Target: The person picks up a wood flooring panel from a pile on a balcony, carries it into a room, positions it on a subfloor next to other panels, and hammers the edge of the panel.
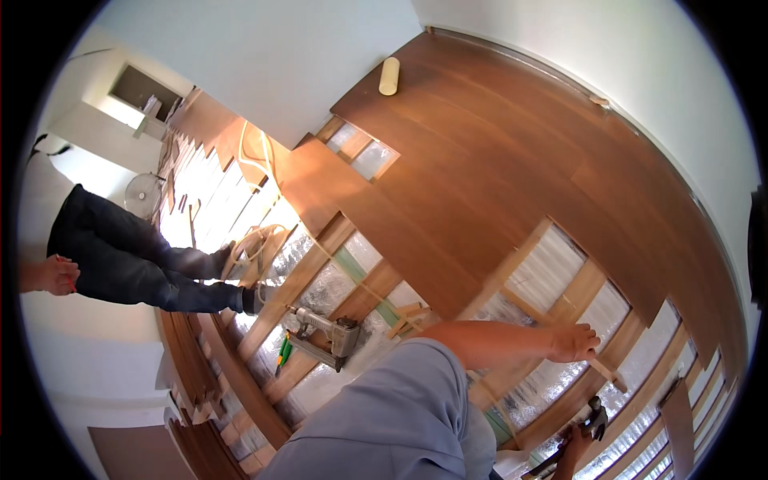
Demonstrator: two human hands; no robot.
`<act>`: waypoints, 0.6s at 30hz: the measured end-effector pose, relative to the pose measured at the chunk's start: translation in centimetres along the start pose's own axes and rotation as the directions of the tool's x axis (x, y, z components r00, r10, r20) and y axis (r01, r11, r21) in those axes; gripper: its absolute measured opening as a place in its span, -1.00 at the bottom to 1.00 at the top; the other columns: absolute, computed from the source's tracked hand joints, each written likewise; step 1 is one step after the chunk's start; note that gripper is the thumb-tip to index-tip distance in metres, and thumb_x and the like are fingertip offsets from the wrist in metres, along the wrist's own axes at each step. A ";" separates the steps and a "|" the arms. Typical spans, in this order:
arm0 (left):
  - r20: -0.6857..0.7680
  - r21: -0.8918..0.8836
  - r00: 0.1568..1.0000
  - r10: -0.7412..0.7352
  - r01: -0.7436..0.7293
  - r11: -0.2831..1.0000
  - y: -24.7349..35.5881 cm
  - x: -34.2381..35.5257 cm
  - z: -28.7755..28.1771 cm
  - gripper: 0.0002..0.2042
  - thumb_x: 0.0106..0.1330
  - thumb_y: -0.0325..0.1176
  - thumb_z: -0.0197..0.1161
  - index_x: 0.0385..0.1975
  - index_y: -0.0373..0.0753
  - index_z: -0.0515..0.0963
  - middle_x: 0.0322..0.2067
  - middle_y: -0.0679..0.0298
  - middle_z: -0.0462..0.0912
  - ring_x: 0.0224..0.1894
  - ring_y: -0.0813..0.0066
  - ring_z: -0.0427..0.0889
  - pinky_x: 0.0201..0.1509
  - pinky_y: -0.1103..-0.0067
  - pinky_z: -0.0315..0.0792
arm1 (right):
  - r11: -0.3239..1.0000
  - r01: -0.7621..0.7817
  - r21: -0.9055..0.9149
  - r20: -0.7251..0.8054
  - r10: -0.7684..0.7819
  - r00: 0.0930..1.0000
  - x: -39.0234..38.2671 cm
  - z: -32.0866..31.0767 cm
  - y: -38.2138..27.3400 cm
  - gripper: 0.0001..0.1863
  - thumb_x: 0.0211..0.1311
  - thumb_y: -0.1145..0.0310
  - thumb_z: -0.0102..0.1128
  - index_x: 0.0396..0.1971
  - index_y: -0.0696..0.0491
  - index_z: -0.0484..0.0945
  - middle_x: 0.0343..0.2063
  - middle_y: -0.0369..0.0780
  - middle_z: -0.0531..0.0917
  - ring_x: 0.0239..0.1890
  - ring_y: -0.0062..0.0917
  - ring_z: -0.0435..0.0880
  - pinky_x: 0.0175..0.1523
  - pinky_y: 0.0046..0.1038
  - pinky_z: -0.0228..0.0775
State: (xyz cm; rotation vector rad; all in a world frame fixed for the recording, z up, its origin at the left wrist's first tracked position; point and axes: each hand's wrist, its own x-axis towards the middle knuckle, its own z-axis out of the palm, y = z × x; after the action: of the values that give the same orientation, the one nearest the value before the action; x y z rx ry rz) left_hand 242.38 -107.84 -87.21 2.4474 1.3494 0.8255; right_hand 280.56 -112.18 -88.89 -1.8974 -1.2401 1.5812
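Observation:
At the lower right, my right hand (pixel 573 450) is closed round the handle of a claw hammer (pixel 597 418), near its dark head. The hammer is over wooden battens (pixel 622 346) with silvery foil between them. My left hand is out of view. My bare foot (pixel 571 342) rests on the battens just beyond the hammer, with a short strip of wood (pixel 606 373) beside the toes. My leg in grey shorts (pixel 384 412) fills the lower middle and hides part of the frame below.
A pneumatic nail gun (pixel 330 336) with a pale hose (pixel 264 152) lies on the battens by green-handled pliers (pixel 283 350). Brown floorboards (pixel 480 160) cover the far side; a yellow roll (pixel 390 76) sits there. Loose planks (pixel 188 360) and a person in dark trousers (pixel 120 256) are at left.

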 end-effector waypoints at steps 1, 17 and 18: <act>-0.013 0.009 0.999 0.031 -0.031 0.999 0.1 -0.3 0.2 -0.91 0.36 -0.29 0.14 -0.28 -0.13 0.47 -0.17 0.16 0.49 -0.11 0.13 0.51 -0.01 0.32 0.46 | 1.000 0.003 0.005 0.001 -0.003 1.000 0.1 0.0 0.1 -0.89 0.30 0.46 0.11 -0.41 0.13 0.42 -0.75 -0.32 0.38 -0.83 -0.61 0.33 -0.77 -0.53 0.20; 0.008 -0.018 0.999 -0.036 0.036 0.999 0.5 -2.9 3.4 -0.59 0.48 -0.32 0.06 0.31 -0.12 0.39 0.07 -0.09 0.50 0.15 -0.05 0.49 0.25 0.17 0.42 | 0.998 0.003 -0.063 -0.016 -0.004 1.000 0.1 -0.3 0.3 -0.82 0.31 0.37 0.22 -0.48 0.02 0.44 -0.76 -0.38 0.39 -0.82 -0.66 0.35 -0.76 -0.55 0.23; -0.034 -0.030 0.998 -0.051 0.050 0.998 0.6 -2.8 3.0 -0.57 0.48 -0.32 0.05 0.34 -0.12 0.38 0.06 -0.09 0.50 0.15 -0.06 0.49 0.25 0.17 0.43 | 0.998 -0.021 -0.062 -0.014 0.021 1.000 -0.1 -0.2 0.0 -0.83 0.31 0.37 0.22 -0.46 0.03 0.45 -0.76 -0.38 0.39 -0.82 -0.66 0.35 -0.76 -0.55 0.24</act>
State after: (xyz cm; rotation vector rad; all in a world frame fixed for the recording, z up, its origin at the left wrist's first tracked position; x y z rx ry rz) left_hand 243.30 -110.30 -90.40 2.3771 1.3948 0.8735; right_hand 280.80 -112.21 -88.75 -1.9620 -1.2814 1.5549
